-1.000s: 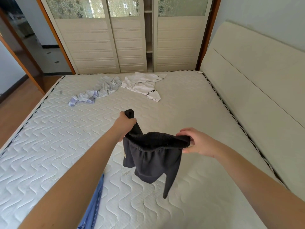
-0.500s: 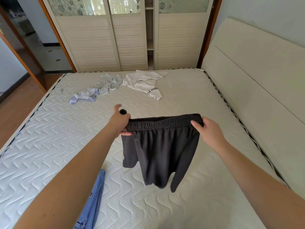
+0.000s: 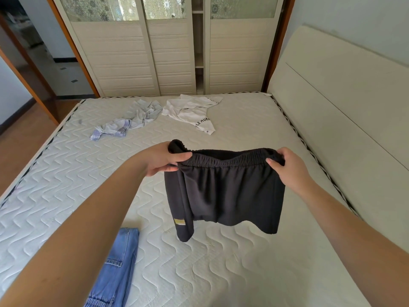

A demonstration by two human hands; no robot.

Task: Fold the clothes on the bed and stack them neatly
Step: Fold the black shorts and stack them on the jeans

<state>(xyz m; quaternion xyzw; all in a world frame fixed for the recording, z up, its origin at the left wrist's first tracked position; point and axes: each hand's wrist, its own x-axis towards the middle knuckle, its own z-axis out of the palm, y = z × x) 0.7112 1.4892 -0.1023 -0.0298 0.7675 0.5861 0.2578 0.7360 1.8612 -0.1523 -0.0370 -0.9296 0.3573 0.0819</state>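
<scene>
- Hands pinch the shorts [image 3: 224,191] at the waistband ends: left hand [image 3: 164,161], right hand [image 3: 285,167]
- Waistband runs left to right; legs hang over the bed [image 3: 221,273], probably clear of it
- Jeans [image 3: 117,269] lie nearer the left arm

Black shorts [image 3: 223,191] hang by the waistband above the mattress [image 3: 221,273] — legs dangling

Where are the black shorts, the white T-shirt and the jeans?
black shorts [image 3: 223,196]: head view, front panel below the waistband.
white T-shirt [image 3: 188,109]: head view, middle of the crumpled body.
jeans [image 3: 117,267]: head view, leg near the pocket.
</scene>
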